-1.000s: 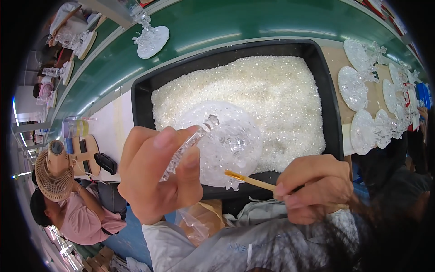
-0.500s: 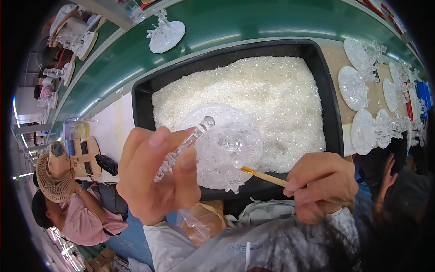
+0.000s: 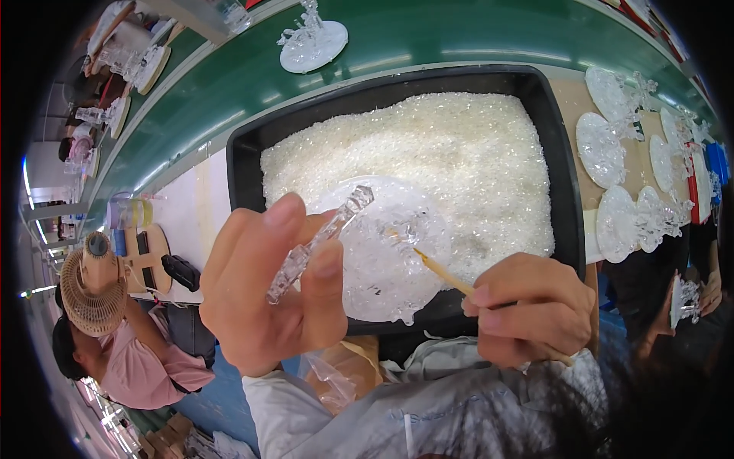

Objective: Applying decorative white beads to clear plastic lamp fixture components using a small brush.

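My left hand [image 3: 267, 275] is closed, pinching a clear faceted stem [image 3: 317, 249] between thumb and fingers. Below the stem is a round, whitish disc [image 3: 363, 287] with clear raised pieces on it; whether stem and disc are joined I cannot tell. A slim paintbrush [image 3: 451, 278] with a light wooden handle is gripped by my right hand [image 3: 535, 306]. Its tip lies over the middle of the disc, at the clear pieces. Under the disc, a black tray [image 3: 564, 183] holds a bed of glittering white granules [image 3: 405, 138].
A clear ornament on a round base [image 3: 313, 46] stands on the green conveyor belt [image 3: 428, 34]. Several similar ornaments [image 3: 600, 149] lie on a board to the right. A person in pink [image 3: 149, 356] sits at left behind a woven fan-shaped thing [image 3: 95, 287]. Another person's hand [image 3: 711, 294] is at far right.
The brush tip has shifted up the disc, and my right hand slightly left. My left hand and the stem have tilted a little. The belt's ornament has moved right. At far right a small ornament has appeared.
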`<state>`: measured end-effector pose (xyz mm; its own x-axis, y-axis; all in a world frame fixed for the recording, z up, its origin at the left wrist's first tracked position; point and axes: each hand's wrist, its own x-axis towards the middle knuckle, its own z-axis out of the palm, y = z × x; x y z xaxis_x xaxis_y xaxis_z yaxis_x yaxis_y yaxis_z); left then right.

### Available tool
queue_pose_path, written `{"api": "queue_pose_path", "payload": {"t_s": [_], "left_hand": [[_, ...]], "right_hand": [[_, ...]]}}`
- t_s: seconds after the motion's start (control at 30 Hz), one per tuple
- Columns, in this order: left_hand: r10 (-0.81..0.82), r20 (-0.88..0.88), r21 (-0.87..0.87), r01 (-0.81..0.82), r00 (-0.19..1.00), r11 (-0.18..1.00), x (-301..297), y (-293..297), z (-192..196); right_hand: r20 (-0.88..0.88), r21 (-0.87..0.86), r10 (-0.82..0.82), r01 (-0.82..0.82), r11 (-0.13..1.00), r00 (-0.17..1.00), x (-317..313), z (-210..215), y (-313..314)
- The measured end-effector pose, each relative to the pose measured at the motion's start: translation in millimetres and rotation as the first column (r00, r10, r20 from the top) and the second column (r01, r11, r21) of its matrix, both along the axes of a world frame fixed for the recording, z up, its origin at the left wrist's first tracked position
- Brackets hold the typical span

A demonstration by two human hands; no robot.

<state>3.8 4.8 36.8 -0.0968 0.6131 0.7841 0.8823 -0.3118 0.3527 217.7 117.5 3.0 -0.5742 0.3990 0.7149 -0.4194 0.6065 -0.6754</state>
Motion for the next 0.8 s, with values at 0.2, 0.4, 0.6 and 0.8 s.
{"api": "queue_pose_path", "payload": {"t_s": [0.2, 0.4, 0.6, 0.8], "left_hand": [[-0.001, 0.001, 0.091, 0.0, 1.0, 0.996, -2, 2, -6], [0.063, -0.109, -0.119, -0.076, 0.992, 0.99, 2, 0, 10], [0.088, -0.055, -0.126, -0.094, 0.995, 0.988, 5, -3, 6], [0.07, -0.05, -0.132, -0.076, 0.996, 0.988, 4, -2, 5]], "right_hand": [[0.076, 0.03, 0.071, -0.074, 0.997, 0.995, 0, 4, 3], [0.085, 0.022, 0.073, -0.075, 0.997, 0.994, 0, 4, 2], [0.175, 0.018, 0.123, -0.128, 0.992, 0.977, 2, 9, 3], [0.175, 0.015, 0.044, -0.048, 0.999, 0.984, 0, 7, -3]]}}
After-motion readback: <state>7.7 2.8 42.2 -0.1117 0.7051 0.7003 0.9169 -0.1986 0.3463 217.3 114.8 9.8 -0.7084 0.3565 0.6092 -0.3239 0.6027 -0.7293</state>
